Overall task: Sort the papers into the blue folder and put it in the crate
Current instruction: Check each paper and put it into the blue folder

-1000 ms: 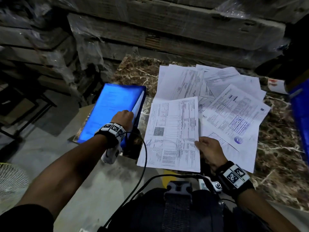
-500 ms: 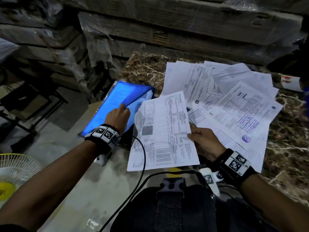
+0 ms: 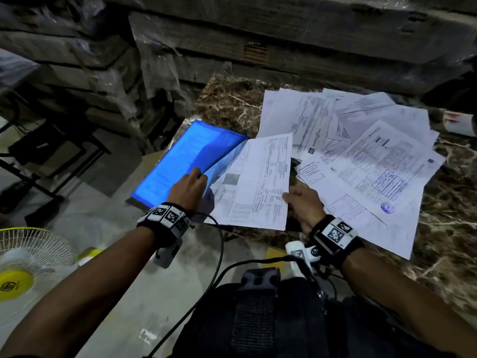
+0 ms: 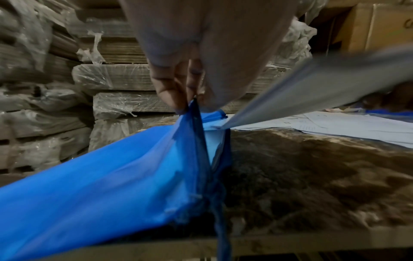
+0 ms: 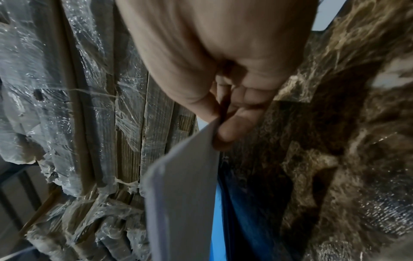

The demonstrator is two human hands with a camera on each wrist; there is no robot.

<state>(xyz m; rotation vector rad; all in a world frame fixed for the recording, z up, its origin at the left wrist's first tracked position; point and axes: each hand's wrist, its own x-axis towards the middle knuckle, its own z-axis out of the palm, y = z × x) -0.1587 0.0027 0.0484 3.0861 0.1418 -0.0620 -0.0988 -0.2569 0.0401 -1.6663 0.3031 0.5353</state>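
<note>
Now, sheet (image 3: 254,182) at blue folder (image 3: 185,161)

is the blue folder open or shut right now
Open: the left hand pinches the blue folder's top cover up, leaving a gap where the sheet is heading.

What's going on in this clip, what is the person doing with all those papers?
A person is filing papers. The left hand pinches the cover of the blue folder, lifting it open at the edge of the marble-patterned table. The right hand pinches one printed sheet, whose far corner reaches the folder's opening. The rest of the papers lie spread loosely on the table. No crate can be identified.
</note>
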